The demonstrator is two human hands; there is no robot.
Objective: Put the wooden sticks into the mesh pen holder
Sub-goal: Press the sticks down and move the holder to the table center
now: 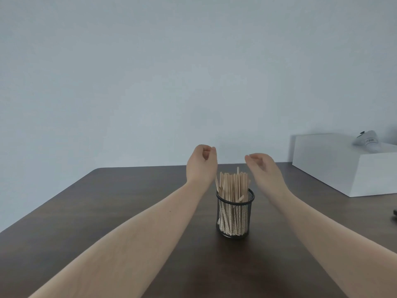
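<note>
A black mesh pen holder [235, 216] stands upright in the middle of the dark wooden table [107, 211]. A bundle of several pale wooden sticks [233, 186] stands in it, their tops poking above the rim. My left hand [200, 165] hovers just left of the stick tops, fingers curled in loosely with nothing in them. My right hand [263, 166] hovers just right of the sticks, fingers bent and apart, holding nothing. Neither hand touches the holder.
A white box [335, 164] lies at the table's back right, with a white crumpled item [368, 140] on it. A small dark object [394, 215] shows at the right edge. A plain pale wall stands behind the table.
</note>
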